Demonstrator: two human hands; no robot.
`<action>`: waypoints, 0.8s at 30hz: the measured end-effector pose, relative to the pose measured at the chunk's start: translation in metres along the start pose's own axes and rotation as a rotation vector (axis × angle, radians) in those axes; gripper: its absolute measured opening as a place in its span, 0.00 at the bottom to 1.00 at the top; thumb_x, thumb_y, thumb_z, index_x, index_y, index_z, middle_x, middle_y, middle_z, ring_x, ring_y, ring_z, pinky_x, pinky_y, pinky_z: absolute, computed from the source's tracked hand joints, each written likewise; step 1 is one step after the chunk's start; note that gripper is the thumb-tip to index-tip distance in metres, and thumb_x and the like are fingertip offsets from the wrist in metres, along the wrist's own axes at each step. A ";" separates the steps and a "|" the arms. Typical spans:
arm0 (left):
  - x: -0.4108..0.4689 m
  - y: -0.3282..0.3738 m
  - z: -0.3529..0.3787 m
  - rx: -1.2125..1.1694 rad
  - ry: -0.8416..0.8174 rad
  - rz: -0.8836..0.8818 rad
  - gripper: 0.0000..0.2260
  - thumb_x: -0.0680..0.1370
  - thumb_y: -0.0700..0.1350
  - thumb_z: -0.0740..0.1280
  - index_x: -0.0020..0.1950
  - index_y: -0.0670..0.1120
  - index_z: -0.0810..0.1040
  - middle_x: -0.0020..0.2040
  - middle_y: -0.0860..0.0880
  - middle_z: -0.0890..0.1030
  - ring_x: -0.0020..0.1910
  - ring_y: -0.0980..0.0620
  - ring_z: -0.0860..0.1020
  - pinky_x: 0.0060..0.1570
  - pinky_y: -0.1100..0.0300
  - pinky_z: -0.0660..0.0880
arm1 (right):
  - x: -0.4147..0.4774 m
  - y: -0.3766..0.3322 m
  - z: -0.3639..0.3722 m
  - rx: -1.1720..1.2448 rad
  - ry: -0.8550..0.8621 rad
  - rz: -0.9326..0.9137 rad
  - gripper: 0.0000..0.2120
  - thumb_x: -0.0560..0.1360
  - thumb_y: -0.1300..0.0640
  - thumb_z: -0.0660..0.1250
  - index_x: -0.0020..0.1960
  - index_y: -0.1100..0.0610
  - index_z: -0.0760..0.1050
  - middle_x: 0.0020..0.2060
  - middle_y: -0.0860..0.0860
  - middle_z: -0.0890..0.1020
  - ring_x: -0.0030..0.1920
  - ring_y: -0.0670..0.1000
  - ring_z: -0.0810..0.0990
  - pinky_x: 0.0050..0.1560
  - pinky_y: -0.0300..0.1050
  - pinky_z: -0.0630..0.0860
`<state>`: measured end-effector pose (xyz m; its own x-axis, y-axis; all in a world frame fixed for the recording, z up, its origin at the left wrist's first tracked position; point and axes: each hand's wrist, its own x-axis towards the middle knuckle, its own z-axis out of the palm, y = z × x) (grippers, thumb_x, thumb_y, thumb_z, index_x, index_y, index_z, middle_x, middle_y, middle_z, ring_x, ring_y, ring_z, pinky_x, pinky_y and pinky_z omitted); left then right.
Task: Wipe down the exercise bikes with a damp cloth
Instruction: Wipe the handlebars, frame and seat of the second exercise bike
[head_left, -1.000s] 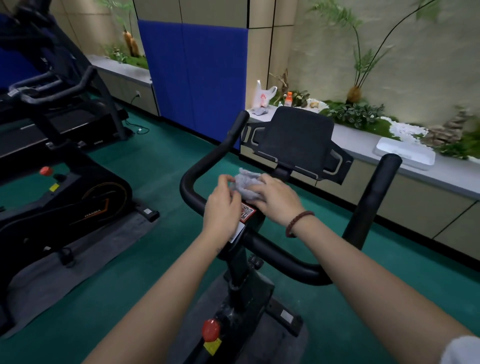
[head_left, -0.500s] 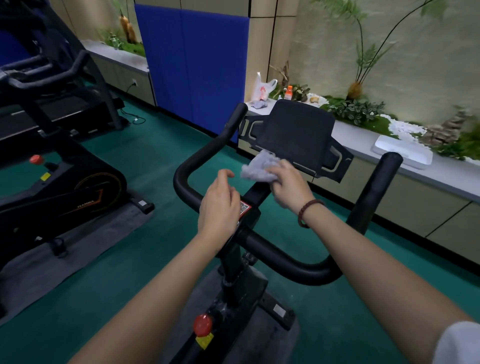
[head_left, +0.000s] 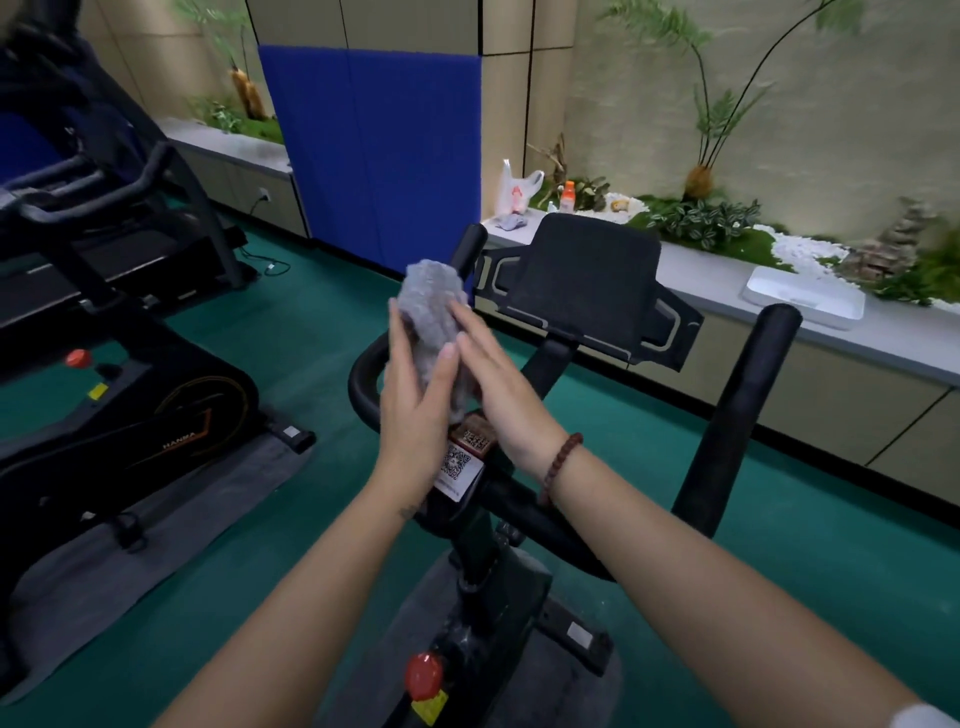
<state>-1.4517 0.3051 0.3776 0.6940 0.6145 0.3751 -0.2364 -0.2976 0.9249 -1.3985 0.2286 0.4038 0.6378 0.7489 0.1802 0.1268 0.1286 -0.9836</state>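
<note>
A crumpled grey cloth (head_left: 432, 306) is pressed between my two palms, held up in the air above the left bend of the handlebar (head_left: 727, 415) of the black exercise bike (head_left: 498, 587) in front of me. My left hand (head_left: 415, 395) lies flat against the cloth's left side. My right hand (head_left: 493, 384) presses it from the right, fingers straight. The bike's black tablet holder (head_left: 587, 280) stands just beyond my hands. A QR sticker (head_left: 460, 460) shows on the stem below them.
A second black exercise bike (head_left: 130, 431) stands on a grey mat at the left, with a treadmill (head_left: 104, 249) behind it. A grey ledge (head_left: 779, 332) with plants, a white tray (head_left: 805, 296), a bag and a bottle runs along the wall. A blue pad (head_left: 374, 156) leans on the wall.
My right hand lifted the cloth off the tablet holder's lower edge and moved it left. My left hand rose to meet it, and both palms now sandwich the cloth.
</note>
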 end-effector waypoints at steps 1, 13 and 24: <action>0.005 0.002 -0.006 0.029 0.038 0.009 0.30 0.75 0.56 0.63 0.74 0.49 0.59 0.67 0.52 0.72 0.63 0.60 0.73 0.61 0.62 0.70 | 0.003 0.002 0.004 0.136 -0.043 0.007 0.19 0.81 0.50 0.50 0.71 0.44 0.59 0.71 0.49 0.65 0.69 0.48 0.67 0.71 0.50 0.62; 0.075 -0.054 -0.082 0.752 0.189 -0.152 0.11 0.77 0.43 0.63 0.57 0.41 0.78 0.52 0.40 0.79 0.51 0.40 0.75 0.46 0.54 0.68 | 0.058 0.023 -0.048 0.067 0.573 -0.047 0.11 0.82 0.58 0.48 0.51 0.52 0.69 0.37 0.54 0.80 0.21 0.44 0.74 0.22 0.35 0.69; 0.115 -0.075 -0.059 1.130 -0.185 -0.008 0.23 0.77 0.54 0.61 0.72 0.52 0.64 0.60 0.44 0.73 0.56 0.42 0.71 0.47 0.51 0.70 | 0.065 0.026 -0.048 0.099 0.576 -0.042 0.12 0.81 0.60 0.48 0.45 0.50 0.68 0.32 0.53 0.77 0.21 0.46 0.71 0.22 0.35 0.67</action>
<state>-1.3950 0.4412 0.3552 0.8043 0.5303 0.2681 0.4497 -0.8382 0.3087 -1.3174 0.2496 0.3909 0.9474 0.2715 0.1695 0.1068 0.2308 -0.9671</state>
